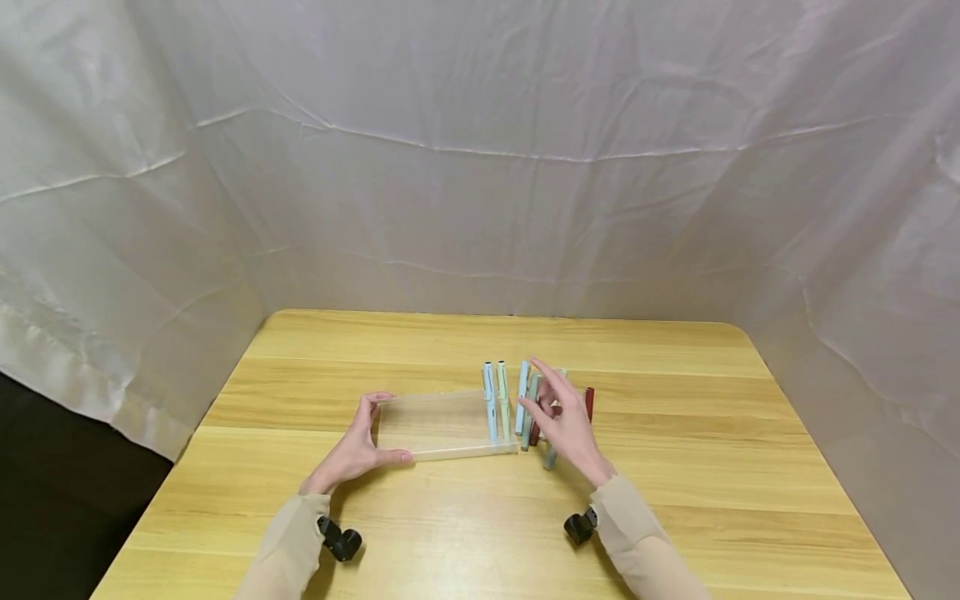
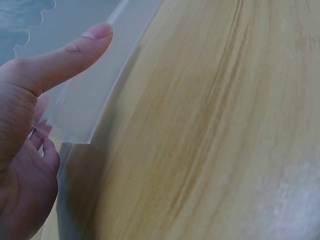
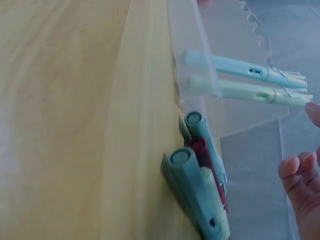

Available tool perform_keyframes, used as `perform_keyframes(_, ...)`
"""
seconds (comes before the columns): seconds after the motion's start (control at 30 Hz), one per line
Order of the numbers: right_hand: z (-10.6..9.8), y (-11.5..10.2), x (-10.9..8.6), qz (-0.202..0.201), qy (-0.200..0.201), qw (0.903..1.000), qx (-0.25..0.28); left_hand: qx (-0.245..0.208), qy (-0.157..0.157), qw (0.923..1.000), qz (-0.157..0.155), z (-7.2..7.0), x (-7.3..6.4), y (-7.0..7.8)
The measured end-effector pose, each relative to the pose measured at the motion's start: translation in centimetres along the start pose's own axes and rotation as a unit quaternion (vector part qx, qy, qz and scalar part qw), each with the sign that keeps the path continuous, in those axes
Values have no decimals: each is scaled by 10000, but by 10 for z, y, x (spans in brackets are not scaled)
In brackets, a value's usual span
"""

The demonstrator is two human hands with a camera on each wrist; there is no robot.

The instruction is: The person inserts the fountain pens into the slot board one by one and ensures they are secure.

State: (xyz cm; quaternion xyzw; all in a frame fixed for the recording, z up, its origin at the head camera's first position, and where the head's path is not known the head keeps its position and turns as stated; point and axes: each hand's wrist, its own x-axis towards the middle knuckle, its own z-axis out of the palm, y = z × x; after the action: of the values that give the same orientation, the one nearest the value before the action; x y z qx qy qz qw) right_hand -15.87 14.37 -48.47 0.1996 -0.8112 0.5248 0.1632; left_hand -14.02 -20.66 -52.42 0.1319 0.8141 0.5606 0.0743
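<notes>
The left forearm comes up from the near edge of the desk [image 1: 450, 542] and angles inward, its hand [image 1: 360, 447] gripping the left end of a clear plastic tray [image 1: 465, 453], with the thumb stretched along the near wall and the fingers bent round the end toward the far corner. The tray lies lengthwise across the middle of the desk. Inside its right end, side by side, are a light blue capped pen [image 1: 491, 404] and a pale green capped pen [image 1: 503, 404], their upper ends projecting past the far wall. The right forearm slants in from the other side, and its hand [image 1: 567, 425] hovers palm-down above a loose row of pens, thumb and index finger spread well apart, the other fingers bent, with nothing visible in its grasp; whether a fingertip touches a pen I cannot tell. In that row, just beside the tray, lie another light blue pen [image 1: 521, 400], a grey-green pen [image 1: 529, 421] and a dark red pen [image 1: 535, 434], others being partly hidden by the hand. A second dark red pen [image 1: 589, 402] shows beyond it.
</notes>
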Motion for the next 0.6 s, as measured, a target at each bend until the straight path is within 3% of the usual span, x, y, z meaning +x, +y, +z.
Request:
perform_keyframes(0.13,-11,-17,-4,378,158,9991,141,-14,-5,10000,-30,0,0,1)
perform_keyframes(0.2,-15,-15,-7,571,221,9980,145,-21,-2,10000,-36,0,0,1)
perform_keyframes(0.37,-21,17,-19,905,426,9947,237,-7,9,10000,-47,0,-1,1)
perform_keyframes(0.6,-40,29,-31,1754,492,9818,542,20,13,10000,-11,0,0,1)
